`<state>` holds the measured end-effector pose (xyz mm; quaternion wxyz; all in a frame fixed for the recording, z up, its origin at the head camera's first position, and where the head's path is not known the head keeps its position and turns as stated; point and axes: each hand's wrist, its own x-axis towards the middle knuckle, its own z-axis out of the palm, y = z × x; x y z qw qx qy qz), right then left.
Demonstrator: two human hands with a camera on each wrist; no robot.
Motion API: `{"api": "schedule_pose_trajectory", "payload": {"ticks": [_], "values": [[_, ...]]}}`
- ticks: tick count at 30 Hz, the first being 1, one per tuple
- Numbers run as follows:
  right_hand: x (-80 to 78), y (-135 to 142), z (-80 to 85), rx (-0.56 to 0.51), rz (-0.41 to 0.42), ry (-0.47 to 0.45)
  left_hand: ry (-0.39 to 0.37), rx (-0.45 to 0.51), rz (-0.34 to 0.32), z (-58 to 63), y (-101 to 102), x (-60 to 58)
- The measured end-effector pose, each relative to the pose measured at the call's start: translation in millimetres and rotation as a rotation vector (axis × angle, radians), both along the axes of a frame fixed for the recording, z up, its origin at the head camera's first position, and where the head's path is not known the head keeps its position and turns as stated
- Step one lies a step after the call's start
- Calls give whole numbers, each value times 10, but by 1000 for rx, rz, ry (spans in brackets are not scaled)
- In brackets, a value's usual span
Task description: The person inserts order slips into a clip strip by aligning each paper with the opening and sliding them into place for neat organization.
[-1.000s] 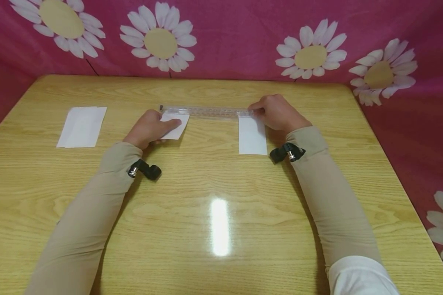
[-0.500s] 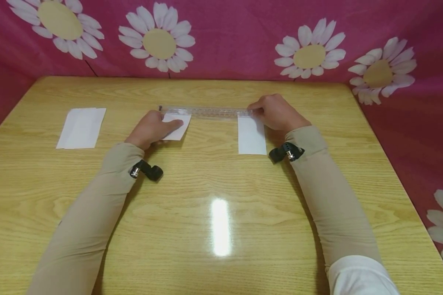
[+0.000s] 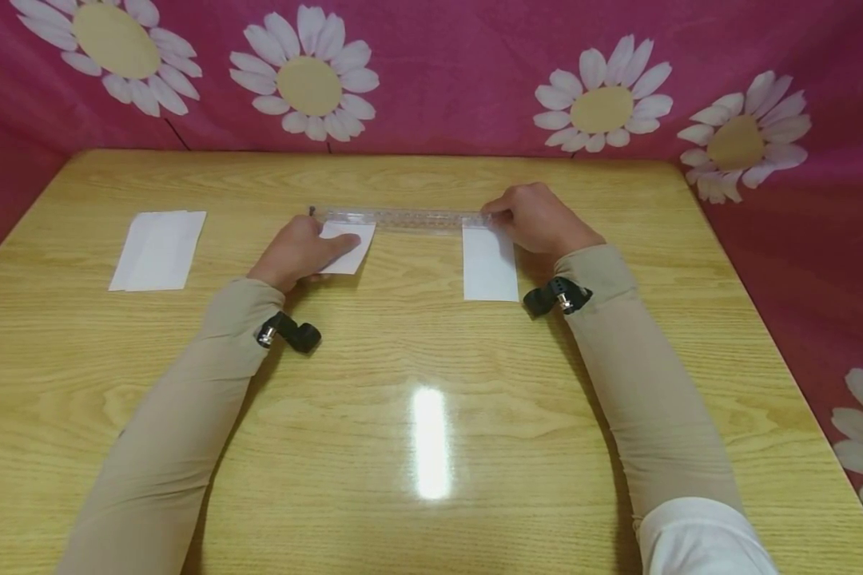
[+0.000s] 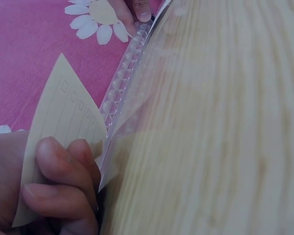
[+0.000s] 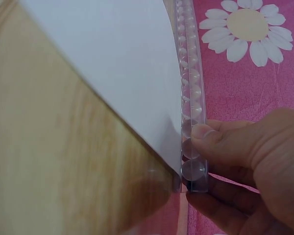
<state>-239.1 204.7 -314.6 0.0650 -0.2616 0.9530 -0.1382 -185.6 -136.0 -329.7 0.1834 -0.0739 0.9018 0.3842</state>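
Note:
A clear plastic ticket rail with a row of clear balls along it lies across the far part of the table. My left hand holds a white card, thumb on top and fingers curled underneath, with the card's far edge right at the rail. The card's underside carries printed lines and small boxes. At the rail's other end, my right hand pinches it between thumb and fingers. A second white card extends toward me from the rail beside that hand.
A small stack of white cards, slightly fanned, lies at the left of the wooden table. Behind the table hangs a pink cloth with large daisies. Each sleeve bears a black wrist camera.
My left hand has shifted slightly right along the rail with its card. The right hand, the rail and the second card stay practically in place.

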Motion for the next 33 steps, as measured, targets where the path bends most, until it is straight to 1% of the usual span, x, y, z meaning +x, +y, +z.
{"api": "schedule_pose_trajectory", "payload": {"ticks": [10,15,22,33], "values": [[-2,7,-5,-6,7,8,13,6,-27,1,27,-12],[-4,6,-2,-3,7,6,35,17,-47,3,44,-12],[-11,7,-8,0,16,14,46,23,-47,-13,75,-12],[-18,6,-13,-5,8,3,19,2,-48,2,107,-20]]}}
